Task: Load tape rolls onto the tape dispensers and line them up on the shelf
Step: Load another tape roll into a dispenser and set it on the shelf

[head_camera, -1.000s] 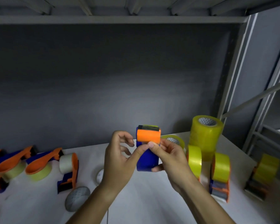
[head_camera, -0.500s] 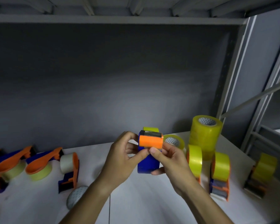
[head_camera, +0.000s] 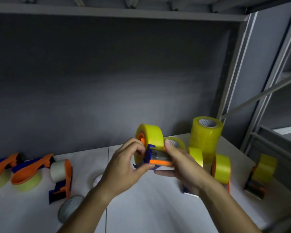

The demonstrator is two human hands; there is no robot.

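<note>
Held dispenser: a blue and orange tape dispenser [head_camera: 155, 159] is lifted above the middle of the shelf [head_camera: 149, 207], its cutter end turned toward the camera.
Loaded roll: a yellow tape roll [head_camera: 152, 136] sits on the dispenser's orange hub, on its far side.
Left hand: the left hand [head_camera: 124, 167] pinches the dispenser's left side, thumb below and curled fingers above.
Right hand: the right hand [head_camera: 181, 167] grips the dispenser's right side, thumb on top near the roll and fingers curled under the body.
Right end of shelf: a tall stack of yellow rolls [head_camera: 206, 138] stands near the back right corner; a lone yellow roll [head_camera: 175, 142] lies just behind the right hand.
Loaded dispensers, right: two stand upright just right of the hands [head_camera: 222, 169], a third [head_camera: 261, 174] by the right edge.
Left end of shelf: two dispensers lie on their sides near the left edge [head_camera: 28, 172], and one with a pale roll [head_camera: 61, 175] stands beside them.
Front left: a pale roll [head_camera: 69, 209] lies flat near the front edge.
</note>
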